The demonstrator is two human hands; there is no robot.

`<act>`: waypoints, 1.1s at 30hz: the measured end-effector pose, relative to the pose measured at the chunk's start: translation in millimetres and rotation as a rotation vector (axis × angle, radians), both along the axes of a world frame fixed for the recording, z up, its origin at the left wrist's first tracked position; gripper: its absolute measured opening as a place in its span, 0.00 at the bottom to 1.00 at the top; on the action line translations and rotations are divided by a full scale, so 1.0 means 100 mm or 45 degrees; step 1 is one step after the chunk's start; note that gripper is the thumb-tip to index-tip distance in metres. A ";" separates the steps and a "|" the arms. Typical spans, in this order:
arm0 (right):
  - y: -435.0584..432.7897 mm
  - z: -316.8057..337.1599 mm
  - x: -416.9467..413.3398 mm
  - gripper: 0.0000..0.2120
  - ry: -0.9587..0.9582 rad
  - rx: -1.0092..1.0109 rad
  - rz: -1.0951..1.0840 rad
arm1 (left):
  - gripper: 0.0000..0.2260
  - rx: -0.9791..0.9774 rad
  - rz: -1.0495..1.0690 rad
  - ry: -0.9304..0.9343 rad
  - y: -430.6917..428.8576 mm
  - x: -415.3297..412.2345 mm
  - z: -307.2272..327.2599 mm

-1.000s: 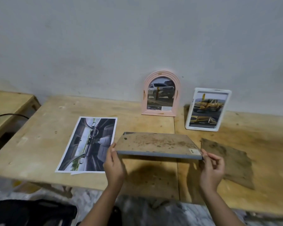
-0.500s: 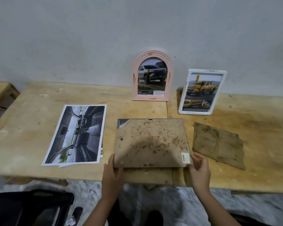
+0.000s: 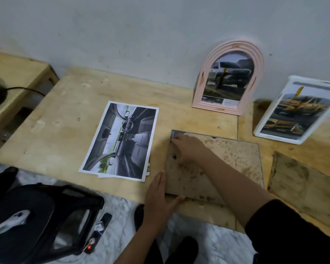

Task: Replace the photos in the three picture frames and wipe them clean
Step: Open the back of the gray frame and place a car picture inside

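A rectangular picture frame [image 3: 227,164] lies face down near the table's front edge, its stained brown backing up. My left hand [image 3: 160,195] rests at its near left corner, fingers straight along the left side and thumb along the near edge. My right hand [image 3: 189,147] reaches across the backing, fingertips touching the far left corner. A stack of printed photos [image 3: 122,138], a car interior on top, lies left of the frame. A pink arched frame [image 3: 229,79] and a white frame [image 3: 293,111], both with car photos, lean on the wall.
A dirty brown cloth [image 3: 303,183] lies right of the face-down frame. The wooden table [image 3: 65,130] meets a grey wall behind. A lower wooden bench [image 3: 17,73] with a black cable [image 3: 27,90] stands at the left. A black bag [image 3: 36,216] sits on the floor below.
The frame, held up in both hands a second ago, now lies flat on the table. My right hand left its right corner and crossed to the far left corner. The view swung left.
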State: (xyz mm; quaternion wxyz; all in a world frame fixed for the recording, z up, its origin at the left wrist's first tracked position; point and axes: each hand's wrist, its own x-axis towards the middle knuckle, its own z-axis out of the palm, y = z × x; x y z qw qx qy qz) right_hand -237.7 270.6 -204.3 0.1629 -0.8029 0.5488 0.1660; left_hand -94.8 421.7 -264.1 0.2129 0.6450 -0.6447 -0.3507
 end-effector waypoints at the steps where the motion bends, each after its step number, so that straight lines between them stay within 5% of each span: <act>1: -0.04 0.01 0.02 0.34 0.062 -0.035 0.026 | 0.51 0.004 0.002 0.002 0.00 0.00 0.00; 9: -0.35 0.05 0.11 0.41 0.113 0.194 0.049 | 0.45 -0.021 0.046 0.010 0.02 -0.04 0.05; 23: -0.42 0.33 0.06 0.26 -0.085 0.433 -0.006 | 0.48 0.121 0.040 -0.048 -0.03 -0.07 0.11; 28: -0.40 0.33 0.06 0.33 -0.053 0.451 -0.030 | 0.47 0.098 0.013 -0.099 -0.01 -0.07 0.08; 33: -0.40 0.35 0.00 0.19 -0.069 0.415 -0.007 | 0.49 0.121 0.005 -0.160 -0.01 -0.10 0.11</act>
